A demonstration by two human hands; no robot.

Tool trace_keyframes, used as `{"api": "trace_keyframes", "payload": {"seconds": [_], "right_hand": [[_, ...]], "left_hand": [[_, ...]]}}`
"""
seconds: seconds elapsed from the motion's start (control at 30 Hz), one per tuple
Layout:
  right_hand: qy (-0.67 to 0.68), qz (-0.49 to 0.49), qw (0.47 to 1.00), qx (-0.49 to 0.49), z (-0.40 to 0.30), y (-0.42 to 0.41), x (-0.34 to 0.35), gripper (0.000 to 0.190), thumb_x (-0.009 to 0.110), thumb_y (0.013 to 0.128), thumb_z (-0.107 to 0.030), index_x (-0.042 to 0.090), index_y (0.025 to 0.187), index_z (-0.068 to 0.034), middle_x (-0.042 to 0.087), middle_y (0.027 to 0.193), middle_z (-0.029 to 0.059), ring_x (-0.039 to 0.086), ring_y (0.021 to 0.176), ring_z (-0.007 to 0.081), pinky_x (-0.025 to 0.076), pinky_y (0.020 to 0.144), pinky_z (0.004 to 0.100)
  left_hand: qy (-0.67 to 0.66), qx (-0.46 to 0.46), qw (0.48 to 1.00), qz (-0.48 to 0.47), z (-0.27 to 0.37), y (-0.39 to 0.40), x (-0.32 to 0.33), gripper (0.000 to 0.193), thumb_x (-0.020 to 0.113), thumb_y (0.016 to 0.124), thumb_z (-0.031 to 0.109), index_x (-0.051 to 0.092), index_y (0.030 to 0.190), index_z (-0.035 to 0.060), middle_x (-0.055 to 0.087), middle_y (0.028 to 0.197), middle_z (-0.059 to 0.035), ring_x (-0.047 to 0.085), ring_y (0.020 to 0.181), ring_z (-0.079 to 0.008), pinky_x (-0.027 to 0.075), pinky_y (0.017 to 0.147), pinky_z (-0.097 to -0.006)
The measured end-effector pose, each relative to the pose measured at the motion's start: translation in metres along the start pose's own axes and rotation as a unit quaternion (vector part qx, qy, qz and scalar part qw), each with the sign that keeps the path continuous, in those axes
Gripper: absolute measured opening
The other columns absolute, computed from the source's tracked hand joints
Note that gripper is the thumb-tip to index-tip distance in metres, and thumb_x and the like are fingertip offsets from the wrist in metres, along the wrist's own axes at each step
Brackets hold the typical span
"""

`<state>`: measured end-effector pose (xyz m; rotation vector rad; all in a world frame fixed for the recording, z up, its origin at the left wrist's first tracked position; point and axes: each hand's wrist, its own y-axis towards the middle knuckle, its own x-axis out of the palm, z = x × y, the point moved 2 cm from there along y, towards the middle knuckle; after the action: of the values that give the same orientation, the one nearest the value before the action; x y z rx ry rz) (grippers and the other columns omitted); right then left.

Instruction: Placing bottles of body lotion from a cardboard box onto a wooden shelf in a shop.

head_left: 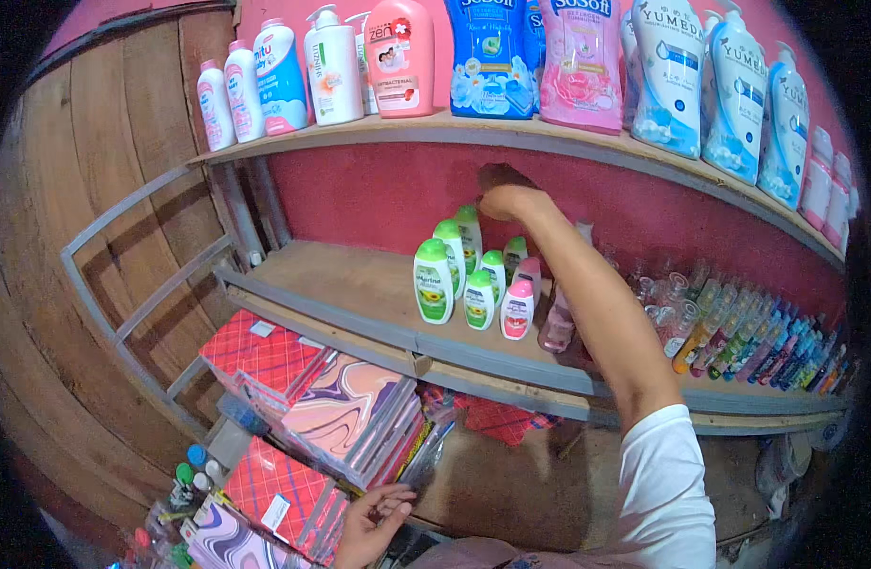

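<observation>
My right hand (507, 202) reaches over the middle shelf, beside the green cap of the rearmost tall lotion bottle (469, 235). Its fingers point away from me, and whether they grip that bottle cannot be seen. Two more tall white bottles with green caps (433, 284) stand in line before it. To their right are smaller green-capped bottles (479, 302) and pink-capped bottles (517, 313). Low in the view, my left hand (375, 523) is held loosely curled with nothing in it, near a stack of patterned notebooks or boxes (354, 405).
Detergent pouches (491, 64) and pump bottles (667, 85) line the upper shelf (492, 128). Rows of small spray bottles (734, 341) fill the middle shelf's right side. A metal frame (151, 178) stands by the wooden wall (87, 213). Red plaid boxes (282, 491) lie below left.
</observation>
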<state>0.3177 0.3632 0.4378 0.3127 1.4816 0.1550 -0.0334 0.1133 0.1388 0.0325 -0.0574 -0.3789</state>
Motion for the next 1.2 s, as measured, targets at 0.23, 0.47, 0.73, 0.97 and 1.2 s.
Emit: {"api": "trace_keyframes", "payload": {"seconds": [0.23, 0.47, 0.73, 0.97, 1.2], "right_hand": [[0.067, 0.013, 0.997, -0.027, -0.031, -0.067, -0.042, 0.047, 0.070, 0.083, -0.031, 0.063, 0.109, 0.007, 0.062, 0.113, 0.0303, 0.062, 0.106, 0.0406, 0.050, 0.092, 0.0448], [0.167, 0.076, 0.979, -0.090, -0.074, -0.140, -0.055, 0.049, 0.073, 0.078, -0.027, 0.063, 0.112, 0.007, 0.064, 0.111, 0.0284, 0.062, 0.107, 0.0384, 0.050, 0.092, 0.0422], [0.371, -0.047, 0.860, -0.347, -0.106, -0.299, -0.025, 0.052, 0.073, 0.079, -0.029, 0.061, 0.116, 0.006, 0.068, 0.102, 0.0168, 0.066, 0.085, 0.0208, 0.051, 0.076, 0.0344], [0.505, -0.415, 0.702, -0.283, -0.164, -0.460, 0.208, 0.044, 0.073, 0.086, -0.022, 0.060, 0.122, 0.000, 0.070, 0.091, 0.0058, 0.060, 0.077, 0.0105, 0.050, 0.067, 0.0286], [0.124, -0.536, 0.728, -0.409, -0.165, -0.670, 0.446, 0.059, 0.070, 0.082, -0.048, 0.063, 0.117, -0.001, 0.069, 0.105, 0.0185, 0.067, 0.093, 0.0266, 0.052, 0.076, 0.0393]], "left_hand": [[0.036, -0.009, 0.998, -0.045, -0.004, -0.024, 0.034, 0.033, 0.066, 0.091, 0.008, 0.059, 0.121, -0.0017, 0.068, 0.106, -0.0063, 0.058, 0.092, -0.0076, 0.047, 0.081, -0.0232], [0.111, -0.080, 0.990, -0.038, -0.023, -0.069, 0.056, 0.037, 0.067, 0.089, 0.011, 0.059, 0.122, -0.0032, 0.067, 0.109, -0.0064, 0.059, 0.092, -0.0087, 0.048, 0.083, -0.0242], [0.122, -0.093, 0.988, -0.032, -0.066, -0.147, 0.059, 0.042, 0.068, 0.088, 0.016, 0.057, 0.124, -0.0023, 0.067, 0.094, -0.0054, 0.060, 0.079, -0.0096, 0.050, 0.073, -0.0268], [0.196, -0.131, 0.964, 0.122, -0.099, -0.266, 0.065, 0.051, 0.071, 0.086, 0.035, 0.060, 0.123, 0.0015, 0.068, 0.093, -0.0131, 0.062, 0.076, -0.0157, 0.051, 0.071, -0.0308], [0.179, -0.264, 0.911, 0.261, -0.161, -0.414, 0.098, 0.050, 0.070, 0.082, 0.034, 0.061, 0.116, -0.0025, 0.068, 0.098, -0.0224, 0.067, 0.084, -0.0332, 0.053, 0.075, -0.0388]]}}
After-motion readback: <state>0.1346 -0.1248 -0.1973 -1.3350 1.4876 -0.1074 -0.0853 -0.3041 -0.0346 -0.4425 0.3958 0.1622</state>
